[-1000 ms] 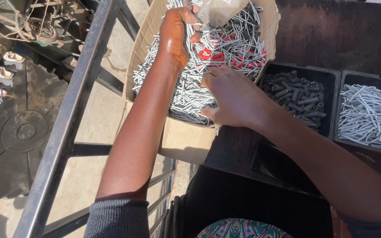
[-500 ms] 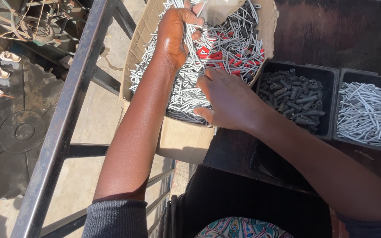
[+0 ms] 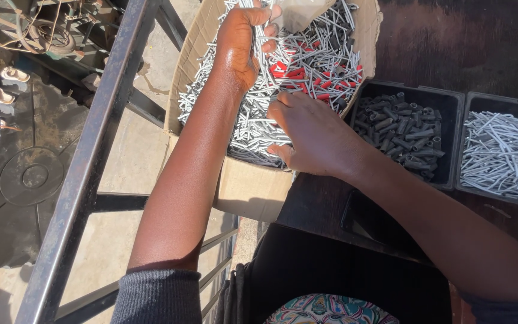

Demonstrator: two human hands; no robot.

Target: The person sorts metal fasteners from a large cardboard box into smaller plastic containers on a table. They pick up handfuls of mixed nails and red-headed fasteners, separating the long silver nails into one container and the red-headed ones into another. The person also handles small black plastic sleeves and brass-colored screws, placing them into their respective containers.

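Left hand clutches grey rods; right hand rests in the box

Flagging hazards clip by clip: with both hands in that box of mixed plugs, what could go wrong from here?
1. The cardboard box overhangs the dark table beside a railing with a drop below; pressing into it might tip it.
2. The left hand grips a full bundle of grey plugs; some may slip.
3. The right hand digs among red plugs; pieces could flick over the rim.
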